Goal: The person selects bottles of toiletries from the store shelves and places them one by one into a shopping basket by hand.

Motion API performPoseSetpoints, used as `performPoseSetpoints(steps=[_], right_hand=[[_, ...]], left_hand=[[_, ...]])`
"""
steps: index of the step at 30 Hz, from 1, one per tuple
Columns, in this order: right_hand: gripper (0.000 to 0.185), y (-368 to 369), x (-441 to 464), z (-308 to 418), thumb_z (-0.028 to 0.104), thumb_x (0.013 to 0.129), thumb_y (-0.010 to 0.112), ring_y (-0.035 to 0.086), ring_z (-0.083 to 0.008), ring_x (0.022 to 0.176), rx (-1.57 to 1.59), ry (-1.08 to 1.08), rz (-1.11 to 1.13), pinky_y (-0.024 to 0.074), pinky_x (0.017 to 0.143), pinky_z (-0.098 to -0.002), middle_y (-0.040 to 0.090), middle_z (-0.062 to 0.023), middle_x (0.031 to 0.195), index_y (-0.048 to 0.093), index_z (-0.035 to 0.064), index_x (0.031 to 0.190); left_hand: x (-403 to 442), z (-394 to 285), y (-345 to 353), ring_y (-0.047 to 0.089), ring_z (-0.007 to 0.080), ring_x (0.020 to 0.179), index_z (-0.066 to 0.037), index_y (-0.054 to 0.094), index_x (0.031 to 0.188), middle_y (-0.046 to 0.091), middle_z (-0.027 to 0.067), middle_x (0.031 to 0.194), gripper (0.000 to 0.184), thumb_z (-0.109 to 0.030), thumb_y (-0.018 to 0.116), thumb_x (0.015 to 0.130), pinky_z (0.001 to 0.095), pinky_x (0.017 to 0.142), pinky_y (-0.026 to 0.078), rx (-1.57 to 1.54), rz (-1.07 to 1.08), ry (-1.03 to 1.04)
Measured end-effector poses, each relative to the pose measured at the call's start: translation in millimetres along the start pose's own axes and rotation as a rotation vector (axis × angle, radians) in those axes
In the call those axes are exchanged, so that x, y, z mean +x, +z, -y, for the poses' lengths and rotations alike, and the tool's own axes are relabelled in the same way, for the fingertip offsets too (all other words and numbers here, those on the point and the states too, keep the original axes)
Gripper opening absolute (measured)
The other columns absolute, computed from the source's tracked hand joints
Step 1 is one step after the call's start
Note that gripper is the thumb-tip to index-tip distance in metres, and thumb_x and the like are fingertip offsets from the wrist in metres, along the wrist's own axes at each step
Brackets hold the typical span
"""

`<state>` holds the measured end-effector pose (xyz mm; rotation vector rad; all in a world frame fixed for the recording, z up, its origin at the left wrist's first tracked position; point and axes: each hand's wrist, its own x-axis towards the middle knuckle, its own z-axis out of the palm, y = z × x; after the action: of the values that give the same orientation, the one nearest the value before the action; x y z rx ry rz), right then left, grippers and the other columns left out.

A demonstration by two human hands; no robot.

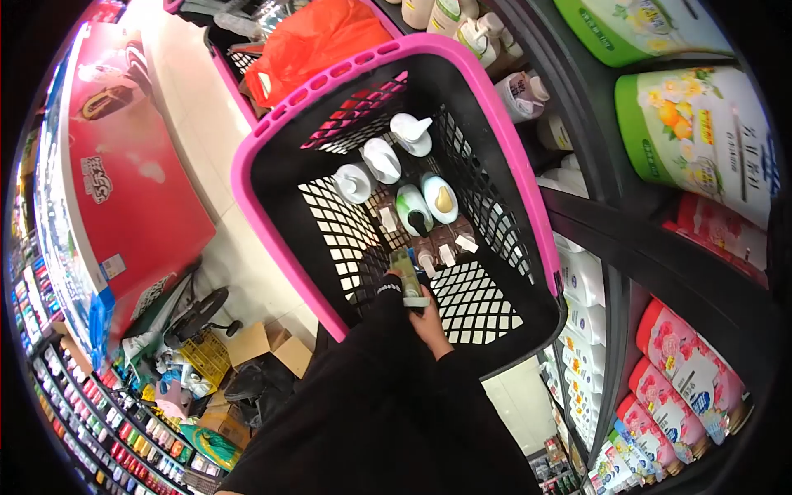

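Note:
Low inside a black mesh shopping basket with a pink rim (511, 157), both of my hands are close together. They are on a slim, see-through, yellowish-green bottle (406, 268) with a pale end toward me. My left hand (394, 275) is mostly hidden by its black sleeve and the bottle's side. My right hand (429, 320) has its fingers around the pale end. Beyond them stand several pump bottles: white ones such as this bottle (381, 160), a green-and-white bottle (412, 209) and a white bottle with a tan top (441, 198). Small dark brown bottles (445, 247) with white tags sit nearest my hands.
Shelves with pink floral packs (681, 363) and green-and-white packs (693, 132) rise on my right. Another basket holding a red bag (318, 49) is ahead. A red display panel (132, 173) stands at left, with an open cardboard box (272, 351) on the floor near it.

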<state>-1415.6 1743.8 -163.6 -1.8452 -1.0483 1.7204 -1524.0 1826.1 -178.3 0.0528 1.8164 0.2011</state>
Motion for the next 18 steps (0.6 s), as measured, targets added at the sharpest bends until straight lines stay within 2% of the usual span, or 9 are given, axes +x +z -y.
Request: performPoseSetpoints(steps=[4, 8, 10, 17, 18], right_hand=[[0.068, 8, 19, -1, -0.011, 0.071, 0.047, 0.035, -0.0203, 0.118, 0.275, 0.137, 0.045, 0.0302, 0.094, -0.0281, 0.033, -0.0124, 0.126, 0.016, 0.0024, 0.130], [0.069, 10, 33, 1, -0.012, 0.071, 0.046, 0.034, -0.0209, 0.118, 0.287, 0.240, 0.034, 0.0312, 0.093, -0.0285, 0.033, -0.0114, 0.126, 0.015, 0.0043, 0.131], [0.070, 10, 38, 1, -0.014, 0.071, 0.044, 0.033, -0.0216, 0.119, 0.455, 0.327, 0.006, 0.0323, 0.092, -0.0288, 0.032, -0.0105, 0.127, 0.015, 0.0063, 0.132], [0.069, 10, 49, -12, -0.014, 0.071, 0.044, 0.035, -0.0251, 0.117, 0.428, 0.338, 0.045, 0.0331, 0.090, -0.0297, 0.032, -0.0087, 0.127, 0.017, 0.0066, 0.131], [0.069, 10, 49, -14, -0.014, 0.071, 0.044, 0.035, -0.0251, 0.117, 0.429, 0.339, 0.045, 0.0331, 0.090, -0.0297, 0.032, -0.0087, 0.127, 0.017, 0.0066, 0.131]], left_hand=[[33, 4, 12, 0.031, 0.0431, 0.108, -0.005, 0.026, 0.125, 0.031, 0.0202, 0.122, 0.076, -0.062, 0.032, 0.074, 0.0574, 0.086, 0.024, 0.167, -0.121, 0.047], [72, 9, 19, 0.028, 0.0438, 0.110, -0.005, 0.024, 0.126, 0.028, 0.0207, 0.124, 0.078, -0.063, 0.030, 0.074, 0.0577, 0.088, 0.022, 0.330, -0.252, 0.099], [92, 14, 22, 0.026, 0.0441, 0.111, -0.004, 0.023, 0.126, 0.027, 0.0210, 0.125, 0.079, -0.064, 0.029, 0.074, 0.0579, 0.088, 0.020, 0.417, -0.311, 0.124], [145, 39, 34, 0.021, 0.0452, 0.115, -0.003, 0.020, 0.128, 0.022, 0.0219, 0.128, 0.083, -0.066, 0.025, 0.074, 0.0585, 0.090, 0.016, 0.742, -0.491, 0.236], [180, 74, 31, 0.020, 0.0453, 0.115, -0.003, 0.019, 0.128, 0.021, 0.0220, 0.128, 0.084, -0.066, 0.024, 0.074, 0.0586, 0.091, 0.015, 0.789, -0.518, 0.259]])
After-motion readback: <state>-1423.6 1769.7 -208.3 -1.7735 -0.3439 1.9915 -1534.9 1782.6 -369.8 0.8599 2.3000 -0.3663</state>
